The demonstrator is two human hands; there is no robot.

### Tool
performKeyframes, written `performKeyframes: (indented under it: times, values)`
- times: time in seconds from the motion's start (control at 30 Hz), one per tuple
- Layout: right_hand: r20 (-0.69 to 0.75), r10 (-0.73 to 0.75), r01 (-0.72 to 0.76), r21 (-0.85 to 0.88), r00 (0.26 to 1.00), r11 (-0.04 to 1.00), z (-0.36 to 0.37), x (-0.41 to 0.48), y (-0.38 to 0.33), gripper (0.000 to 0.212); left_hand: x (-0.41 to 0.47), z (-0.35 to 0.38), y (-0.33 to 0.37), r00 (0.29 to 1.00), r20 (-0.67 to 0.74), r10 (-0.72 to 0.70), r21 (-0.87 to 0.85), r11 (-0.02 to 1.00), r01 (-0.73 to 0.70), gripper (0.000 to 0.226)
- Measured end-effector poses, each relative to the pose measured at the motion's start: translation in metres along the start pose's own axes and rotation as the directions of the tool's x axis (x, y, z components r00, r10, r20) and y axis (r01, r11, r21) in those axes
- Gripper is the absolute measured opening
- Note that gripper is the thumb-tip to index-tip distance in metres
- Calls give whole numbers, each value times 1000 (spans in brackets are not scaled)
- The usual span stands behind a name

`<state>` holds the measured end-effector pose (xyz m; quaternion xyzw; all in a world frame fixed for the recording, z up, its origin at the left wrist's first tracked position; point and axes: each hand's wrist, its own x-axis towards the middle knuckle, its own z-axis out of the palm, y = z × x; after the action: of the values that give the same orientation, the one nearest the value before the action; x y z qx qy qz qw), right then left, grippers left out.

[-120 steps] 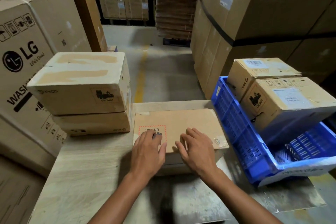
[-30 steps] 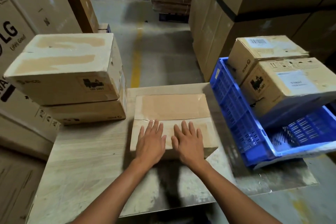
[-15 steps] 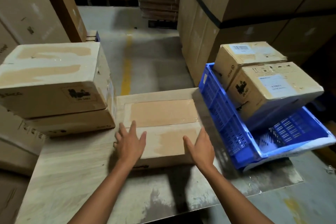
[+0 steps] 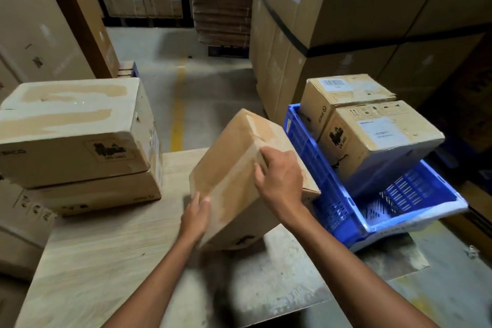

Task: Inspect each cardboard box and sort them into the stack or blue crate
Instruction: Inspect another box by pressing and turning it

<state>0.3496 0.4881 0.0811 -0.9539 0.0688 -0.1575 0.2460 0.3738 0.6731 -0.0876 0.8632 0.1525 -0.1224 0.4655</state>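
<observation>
**Box tipped up for a look**

I've got the plain brown cardboard box (image 4: 234, 165) tilted over the middle of the pale wooden worktop (image 4: 106, 261), likely to check its faces before sorting. I can't tell if its low edge touches. My right hand (image 4: 279, 178) curls over its upper ridge. My left hand (image 4: 195, 217) clasps the lower left corner, steadying the tilt. The box has scuffed tape strips and a blurred dark print low down. The two-box cardboard stack (image 4: 74, 136) sits at the left edge. The blue slatted plastic crate (image 4: 300, 146) at the right edge holds two labelled boxes (image 4: 372, 141).

tilted cardboard box (image 4: 234, 168) between both hands, beside blue crate (image 4: 316, 168)
</observation>
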Motion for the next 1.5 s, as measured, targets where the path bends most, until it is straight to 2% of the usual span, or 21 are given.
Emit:
performKeyframes:
  times: [0.1,0.23,0.33,0.4,0.47,0.57,0.7,0.73,0.8,0.83,0.87,0.93,0.97,1.0,1.03,1.13,1.27,1.37,1.5]
  values:
    - [65,-171,176,-72,983,982,14,-12,-27,26,-4,-4,7,999,39,-27,-25,999,27,42]
    - [154,-215,206,72,964,976,20,-21,-44,30,-16,-28,32,997,-79,20,-256,966,-39,37]
    - [153,-121,129,-44,981,991,24,-17,-34,27,-32,-50,50,981,-187,56,-454,881,-137,44]
    - [175,-21,38,-97,984,995,24,-14,-26,29,-48,-64,62,964,-254,78,-581,785,-217,37]
    - [229,56,-59,6,972,998,21,-11,-21,37,-60,-74,68,956,-261,134,-638,719,-276,33]
    - [229,117,-165,203,966,965,19,-15,-21,39,-65,-78,72,969,-114,220,-640,730,-241,52]
    - [165,127,-159,199,978,967,21,-30,-14,45,-59,-85,84,973,-3,231,-527,827,-198,59]
    - [153,118,-148,199,981,969,21,-32,-11,46,-58,-85,87,969,-5,246,-436,872,-223,57]
    - [78,39,-52,169,996,984,22,-36,-2,39,-61,-81,84,941,-115,318,-106,938,-330,55]
    - [19,-53,50,132,998,990,23,-39,3,33,-66,-78,80,886,-205,417,68,909,-412,51]
    - [-29,-165,167,100,986,981,27,-43,8,30,-73,-76,76,787,-267,556,209,831,-516,43]
    - [-64,-353,358,91,934,929,33,-49,17,26,-87,-74,68,561,-263,785,351,619,-702,29]
    - [-63,-403,408,97,913,908,36,-52,20,27,-91,-71,64,484,-229,845,387,535,-751,24]
    - [-64,-429,434,95,901,896,38,-54,23,30,-94,-67,59,442,-195,876,415,482,-771,20]
    - [-69,-439,443,84,896,892,39,-55,25,32,-96,-64,56,428,-176,886,432,460,-776,19]
    - [-93,-447,452,45,890,891,41,-57,26,33,-98,-53,53,435,-200,878,431,477,-766,18]
    - [-44,-476,476,-20,878,879,34,-51,25,32,-98,-55,62,469,-196,861,424,506,-752,14]
    - [18,-455,455,-22,890,890,33,-54,21,38,-102,-54,61,527,-151,836,449,533,-717,22]
    - [24,-441,441,-35,897,897,33,-56,17,36,-107,-54,67,618,-90,781,506,571,-647,38]
